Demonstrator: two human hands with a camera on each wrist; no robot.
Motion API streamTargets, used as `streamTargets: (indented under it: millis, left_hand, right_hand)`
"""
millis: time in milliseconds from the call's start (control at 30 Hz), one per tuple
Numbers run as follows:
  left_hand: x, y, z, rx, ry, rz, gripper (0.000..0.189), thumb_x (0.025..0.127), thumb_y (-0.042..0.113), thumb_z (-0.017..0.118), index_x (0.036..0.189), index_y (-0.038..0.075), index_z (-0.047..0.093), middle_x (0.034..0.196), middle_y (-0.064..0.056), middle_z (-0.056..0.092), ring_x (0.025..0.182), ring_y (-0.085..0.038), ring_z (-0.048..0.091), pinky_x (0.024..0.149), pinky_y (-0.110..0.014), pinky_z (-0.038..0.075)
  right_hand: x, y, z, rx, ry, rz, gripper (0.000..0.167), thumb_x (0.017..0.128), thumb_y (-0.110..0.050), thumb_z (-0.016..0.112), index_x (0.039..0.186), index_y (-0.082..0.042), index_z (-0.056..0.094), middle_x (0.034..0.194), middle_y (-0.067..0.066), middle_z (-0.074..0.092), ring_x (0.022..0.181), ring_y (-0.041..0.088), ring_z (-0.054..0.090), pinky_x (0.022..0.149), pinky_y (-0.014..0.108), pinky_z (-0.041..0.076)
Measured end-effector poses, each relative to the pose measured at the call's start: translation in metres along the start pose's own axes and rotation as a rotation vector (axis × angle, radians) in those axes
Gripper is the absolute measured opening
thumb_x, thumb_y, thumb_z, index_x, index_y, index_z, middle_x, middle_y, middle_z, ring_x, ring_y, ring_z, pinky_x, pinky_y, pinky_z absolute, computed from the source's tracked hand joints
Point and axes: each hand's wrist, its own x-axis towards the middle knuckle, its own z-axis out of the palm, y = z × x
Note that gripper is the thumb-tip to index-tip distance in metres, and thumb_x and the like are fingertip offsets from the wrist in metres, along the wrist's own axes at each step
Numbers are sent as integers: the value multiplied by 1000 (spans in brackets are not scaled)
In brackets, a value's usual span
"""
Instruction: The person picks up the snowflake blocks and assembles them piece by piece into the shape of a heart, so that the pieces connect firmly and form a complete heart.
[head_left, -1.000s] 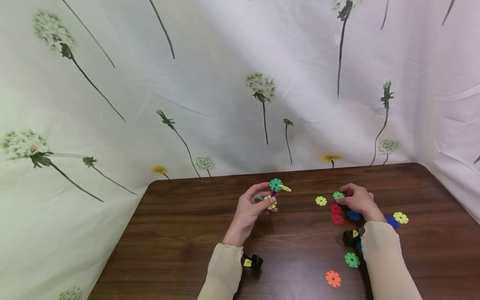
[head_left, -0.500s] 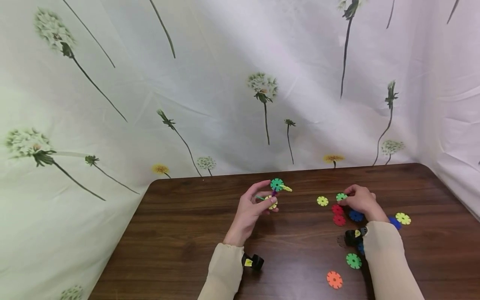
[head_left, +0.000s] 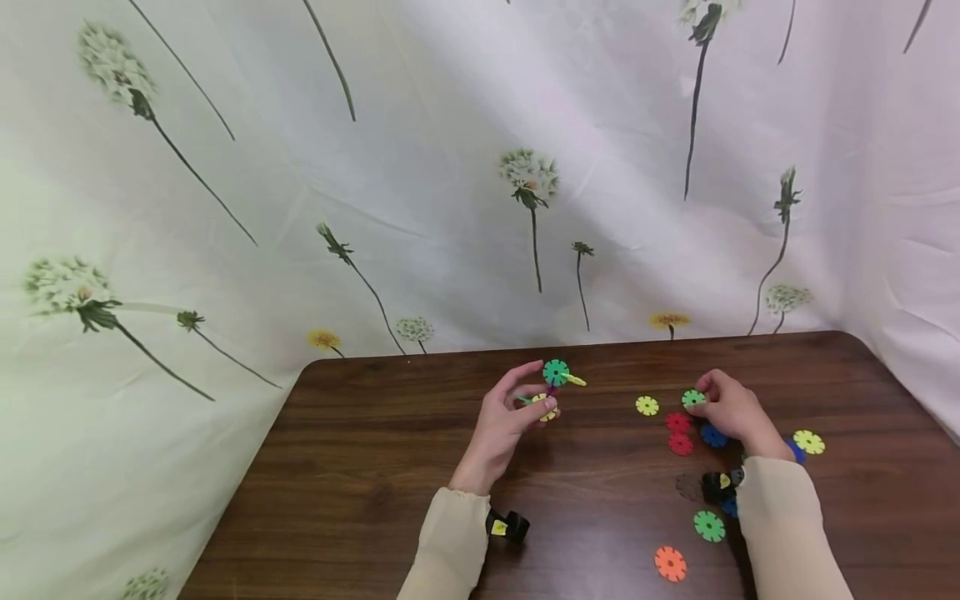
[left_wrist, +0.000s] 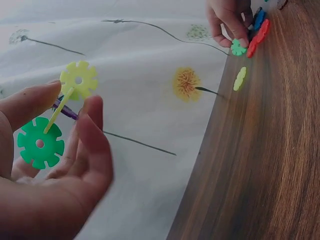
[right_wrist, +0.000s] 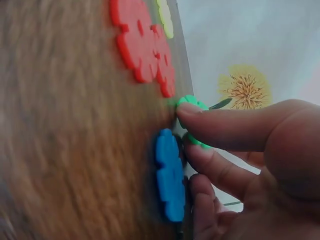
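My left hand (head_left: 497,423) pinches a small joined build of notched plastic discs above the table. In the left wrist view it includes a green disc (left_wrist: 40,145), a yellow disc (left_wrist: 80,79), an edge-on yellow disc (left_wrist: 59,111) and a purple disc (left_wrist: 67,109), slotted together at angles. At the right, my right hand (head_left: 737,412) pinches a loose light green disc (head_left: 693,399) between thumb and fingers. Just below those fingers lies a blue disc (right_wrist: 170,175). Two red discs (head_left: 678,433) are close to the left of it.
On the brown table (head_left: 360,467) lie a yellow disc (head_left: 647,406) between the hands, another yellow disc (head_left: 809,442) at far right, a green disc (head_left: 708,526) and an orange disc (head_left: 670,563) in front. A dark disc (head_left: 687,487) sits beside the right wrist camera. Flowered cloth (head_left: 450,208) hangs behind.
My right hand has shifted slightly right, taking the light green disc away from the loose yellow one. The left hand keeps its hold on the joined discs.
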Motion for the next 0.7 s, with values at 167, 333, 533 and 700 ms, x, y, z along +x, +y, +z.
streamTargets:
  millis: [167, 333, 533, 700]
  left_hand:
    - [0, -1, -1, -38, -14, 19, 60, 87, 5, 69, 143, 13, 47, 117, -24, 60, 83, -12, 72, 78, -23, 55]
    - [0, -3, -2, -67, -41, 34, 62, 88, 2, 68, 144, 13, 44, 119, -28, 59, 83, -13, 72, 82, -24, 56]
    - [0, -3, -2, -51, -35, 45, 62, 88, 2, 68, 144, 12, 44, 119, -28, 60, 84, -15, 72, 85, -27, 56]
    - [0, -3, -2, -50, -36, 46, 62, 88, 2, 67, 144, 12, 44, 122, -31, 57, 84, -16, 72, 86, -28, 56]
  right_hand:
    - [-2, -6, 5, 53, 65, -31, 27, 93, -16, 61, 110, 2, 50, 89, 16, 59, 77, 25, 51, 63, 30, 38]
    - [-7, -20, 7, 243, 137, -6, 34, 98, -25, 56, 118, 0, 47, 95, 14, 62, 80, 19, 48, 67, 29, 38]
    - [-12, -40, 4, 350, 126, -24, 41, 98, -32, 56, 122, -1, 45, 97, 12, 68, 84, 14, 54, 71, 27, 46]
    - [-16, -56, 3, 386, 100, -54, 42, 98, -29, 57, 124, 1, 44, 99, 9, 69, 84, 5, 58, 73, 27, 51]
